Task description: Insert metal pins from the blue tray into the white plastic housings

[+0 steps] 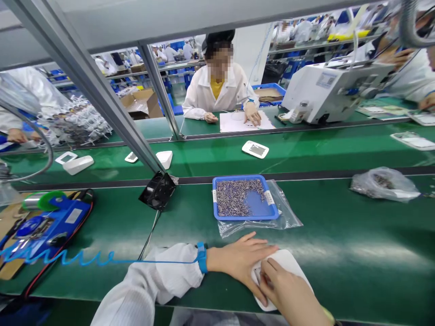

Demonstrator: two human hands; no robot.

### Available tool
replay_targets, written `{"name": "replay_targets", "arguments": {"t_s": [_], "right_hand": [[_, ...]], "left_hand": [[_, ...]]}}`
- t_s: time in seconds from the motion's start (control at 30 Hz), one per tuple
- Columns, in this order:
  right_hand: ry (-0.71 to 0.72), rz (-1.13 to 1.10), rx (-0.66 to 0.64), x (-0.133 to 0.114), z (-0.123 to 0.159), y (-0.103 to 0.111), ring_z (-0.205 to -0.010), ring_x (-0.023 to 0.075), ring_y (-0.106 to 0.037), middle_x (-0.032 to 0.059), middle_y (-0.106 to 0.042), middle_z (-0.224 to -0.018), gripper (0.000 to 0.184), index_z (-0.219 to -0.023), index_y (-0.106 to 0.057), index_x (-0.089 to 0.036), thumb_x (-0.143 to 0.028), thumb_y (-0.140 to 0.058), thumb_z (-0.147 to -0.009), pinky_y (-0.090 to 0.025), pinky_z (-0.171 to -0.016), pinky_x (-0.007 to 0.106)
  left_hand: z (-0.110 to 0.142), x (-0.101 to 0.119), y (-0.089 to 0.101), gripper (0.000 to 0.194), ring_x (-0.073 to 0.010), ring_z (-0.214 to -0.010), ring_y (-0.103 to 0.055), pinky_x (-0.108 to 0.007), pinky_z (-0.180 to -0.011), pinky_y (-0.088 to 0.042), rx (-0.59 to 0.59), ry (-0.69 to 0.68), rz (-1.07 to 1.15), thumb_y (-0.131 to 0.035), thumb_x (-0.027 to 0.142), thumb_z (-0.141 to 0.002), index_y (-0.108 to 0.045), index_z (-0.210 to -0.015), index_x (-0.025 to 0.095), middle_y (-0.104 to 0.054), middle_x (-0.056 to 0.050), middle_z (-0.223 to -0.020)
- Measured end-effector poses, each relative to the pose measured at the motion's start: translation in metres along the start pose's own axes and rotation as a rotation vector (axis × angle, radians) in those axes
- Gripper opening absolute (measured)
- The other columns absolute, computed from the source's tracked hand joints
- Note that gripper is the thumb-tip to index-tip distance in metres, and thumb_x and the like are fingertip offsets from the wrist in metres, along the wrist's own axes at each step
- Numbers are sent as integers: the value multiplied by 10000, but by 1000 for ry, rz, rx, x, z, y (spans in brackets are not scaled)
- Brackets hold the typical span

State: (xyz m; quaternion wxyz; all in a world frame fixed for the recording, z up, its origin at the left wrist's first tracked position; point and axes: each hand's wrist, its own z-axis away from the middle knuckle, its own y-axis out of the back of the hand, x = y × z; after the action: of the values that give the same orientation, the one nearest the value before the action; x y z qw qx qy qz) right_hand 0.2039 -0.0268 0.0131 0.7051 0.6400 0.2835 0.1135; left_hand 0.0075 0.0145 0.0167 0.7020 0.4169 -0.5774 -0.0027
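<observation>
A white plastic casing (295,267) lies on the green bench close to me, partly covered by both hands. My left hand (238,260) rests along its left side with fingers stretched out and spread, the thumb at the near edge. My right hand (285,287) is over the casing, fingertips pinched together against its left part. Whatever is between those fingertips is hidden. Just beyond my hands, a blue tray (260,209) holds a heap of small metal screws (231,197) and sits on a clear plastic bag (288,215).
A blue coiled cord (136,261) runs from my left wrist. Left are a blue device (64,222) and a small black fan (158,191). A bag of screws (384,183) lies right. White casings (255,149) rest on the green belt (210,158); a co-worker (217,86) sits beyond.
</observation>
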Motion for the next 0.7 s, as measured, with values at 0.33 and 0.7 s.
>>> {"name": "replay_targets", "arguments": {"t_s": [0.33, 0.7], "right_hand": [[-67, -35, 4, -5, 2, 2, -466, 102, -574, -33, -614, -687, 90, -776, -486, -227, -196, -499, -859, -167, -478, 259], [-24, 65, 12, -10, 4, 2, -531, 134, -667, -36, -696, -736, 125, -800, -534, -228, -151, -523, -898, -179, -457, 267]], "left_hand": [[3, -1, -1, 1091, -305, -1565, -186, -521, -1293, -1, 0, -6, -3, -585, 790, -808, -156, -1623, 205, -296, -76, -1650], [2, 0, -1, 1081, -312, -1557, -208, -541, -1288, -2, 11, -6, 37, -598, 804, -787, -192, -1615, 239, -326, -63, -1639]]}}
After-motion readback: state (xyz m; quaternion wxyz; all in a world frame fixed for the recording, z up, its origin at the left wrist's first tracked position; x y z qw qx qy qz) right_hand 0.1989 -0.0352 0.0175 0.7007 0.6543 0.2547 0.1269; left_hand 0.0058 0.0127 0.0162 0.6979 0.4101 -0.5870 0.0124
